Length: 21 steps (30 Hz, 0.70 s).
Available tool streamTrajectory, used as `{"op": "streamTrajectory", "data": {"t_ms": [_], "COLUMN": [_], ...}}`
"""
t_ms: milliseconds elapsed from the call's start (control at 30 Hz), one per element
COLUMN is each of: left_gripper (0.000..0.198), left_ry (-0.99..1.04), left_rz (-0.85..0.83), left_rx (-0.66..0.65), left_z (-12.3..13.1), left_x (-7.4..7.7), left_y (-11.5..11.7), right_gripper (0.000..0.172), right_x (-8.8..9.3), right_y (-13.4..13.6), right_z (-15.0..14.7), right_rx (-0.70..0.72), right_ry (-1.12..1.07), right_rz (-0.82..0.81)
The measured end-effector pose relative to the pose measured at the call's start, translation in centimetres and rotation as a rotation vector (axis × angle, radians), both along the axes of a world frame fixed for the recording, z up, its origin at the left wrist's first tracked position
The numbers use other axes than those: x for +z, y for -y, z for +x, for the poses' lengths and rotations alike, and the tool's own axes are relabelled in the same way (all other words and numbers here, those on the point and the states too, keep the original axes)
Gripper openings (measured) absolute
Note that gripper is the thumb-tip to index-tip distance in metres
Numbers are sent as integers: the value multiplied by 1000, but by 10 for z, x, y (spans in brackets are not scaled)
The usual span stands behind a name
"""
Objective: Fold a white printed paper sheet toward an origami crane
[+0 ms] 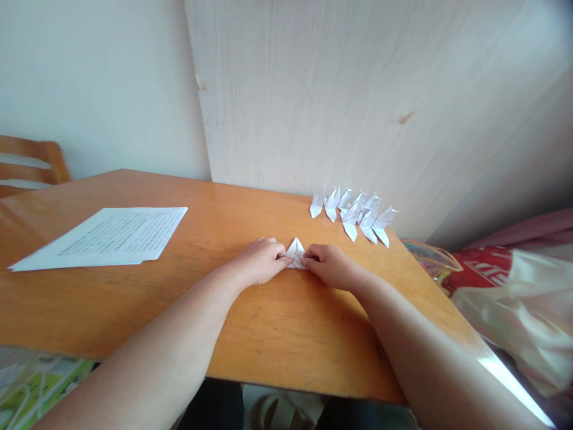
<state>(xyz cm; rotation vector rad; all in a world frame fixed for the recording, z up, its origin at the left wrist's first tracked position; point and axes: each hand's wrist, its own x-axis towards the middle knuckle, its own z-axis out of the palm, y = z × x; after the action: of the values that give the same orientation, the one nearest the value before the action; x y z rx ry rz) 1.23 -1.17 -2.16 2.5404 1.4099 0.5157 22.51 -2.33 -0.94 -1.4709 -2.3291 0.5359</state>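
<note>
A small piece of folded white paper (296,253) lies on the table in front of me, its pointed tip facing away. My left hand (265,261) pinches its left edge, thumb on top and fingers curled. On the other side my right hand (330,265) grips the right edge between thumb and curled fingers. Faint printing shows on the paper between my thumbs. Behind and to the right stand several folded paper figures (351,214) with pointed ends, grouped close together near the table's far edge.
A stack of printed sheets (120,236) lies on the left of the wooden table (286,334). A pale panel (313,89) rises behind it. At the right edge are bags and cloth (519,304). A wooden chair (33,161) stands far left.
</note>
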Motion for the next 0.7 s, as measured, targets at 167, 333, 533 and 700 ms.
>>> {"op": "streamTrajectory", "data": {"t_ms": [167,333,533,700], "left_gripper": [37,35,30,35], "left_ry": [-29,-34,-44,-37], "left_rz": [33,-48,-119,-111], "left_rx": [13,38,11,9], "left_z": [1,1,1,1], "left_x": [-4,-1,6,6], "left_y": [-2,-5,-8,-5], "right_gripper": [13,11,14,13], "right_x": [-2,-4,-6,-5], "right_y": [-2,-4,-6,-7], "right_z": [-2,-1,0,-1], "right_rx": [-30,-43,-36,-39], "right_ry": [26,66,92,105], "right_rz": [24,30,41,35]}}
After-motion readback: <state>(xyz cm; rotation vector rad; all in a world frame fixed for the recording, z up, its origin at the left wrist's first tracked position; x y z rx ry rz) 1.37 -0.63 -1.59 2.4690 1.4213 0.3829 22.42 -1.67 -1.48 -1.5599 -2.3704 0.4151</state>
